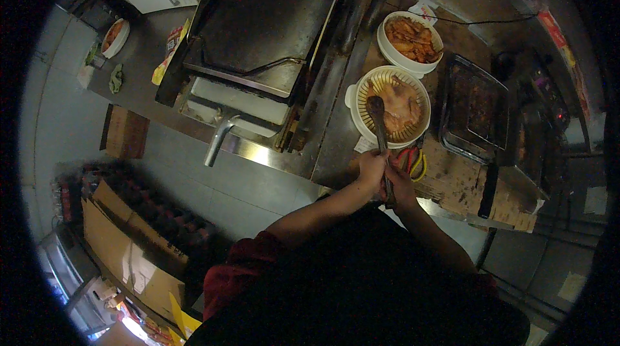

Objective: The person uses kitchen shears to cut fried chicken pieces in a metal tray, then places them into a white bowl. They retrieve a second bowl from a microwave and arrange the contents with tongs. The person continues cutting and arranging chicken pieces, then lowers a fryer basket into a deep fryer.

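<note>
A long dark cooking utensil [380,133], perhaps a spoon or tongs, runs from my hands into a cream round basin with a slotted colander insert [358,118]. Its broad end lies against a pale piece of raw meat [399,104], which looks like poultry. My left hand [373,170] grips the shaft just below the basin's rim. Lower down, my right hand [401,188] is closed around the handle end, close beside the left; some fingers are hidden. Red-and-yellow-handled scissors [412,164] lie beside my hands, partly under the basin's edge.
Behind stands another cream basin of browned, seasoned meat pieces [411,38]. A dark metal tray [472,109] and a black-handled tool [488,191] lie right on worn cardboard [450,176]. Left are a flat griddle [271,26], a protruding metal pipe [220,140] and a cardboard box [126,130].
</note>
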Action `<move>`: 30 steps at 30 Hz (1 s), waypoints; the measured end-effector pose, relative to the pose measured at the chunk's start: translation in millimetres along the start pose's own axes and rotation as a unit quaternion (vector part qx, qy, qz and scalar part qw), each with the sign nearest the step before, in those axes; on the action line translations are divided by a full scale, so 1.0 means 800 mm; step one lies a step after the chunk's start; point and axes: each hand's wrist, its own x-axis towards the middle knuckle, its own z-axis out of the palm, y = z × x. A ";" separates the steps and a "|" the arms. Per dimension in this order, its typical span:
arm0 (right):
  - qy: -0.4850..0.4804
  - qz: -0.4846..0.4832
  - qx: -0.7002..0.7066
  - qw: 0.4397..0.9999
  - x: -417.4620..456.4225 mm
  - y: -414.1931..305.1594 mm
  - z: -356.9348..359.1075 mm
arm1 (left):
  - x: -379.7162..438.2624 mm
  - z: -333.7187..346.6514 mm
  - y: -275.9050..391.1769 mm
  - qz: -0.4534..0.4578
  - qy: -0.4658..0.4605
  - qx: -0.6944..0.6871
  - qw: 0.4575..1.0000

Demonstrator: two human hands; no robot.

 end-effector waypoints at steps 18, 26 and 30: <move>-0.067 -0.023 0.114 0.991 0.009 0.003 0.008 | 0.018 -0.016 0.009 -0.043 -0.035 -0.016 0.998; -0.008 -0.029 0.091 0.995 0.015 -0.011 0.034 | 0.035 -0.017 0.015 -0.008 -0.033 -0.062 0.998; -0.013 -0.046 0.087 0.995 0.018 -0.007 0.036 | 0.044 -0.021 0.008 0.000 -0.014 -0.015 1.000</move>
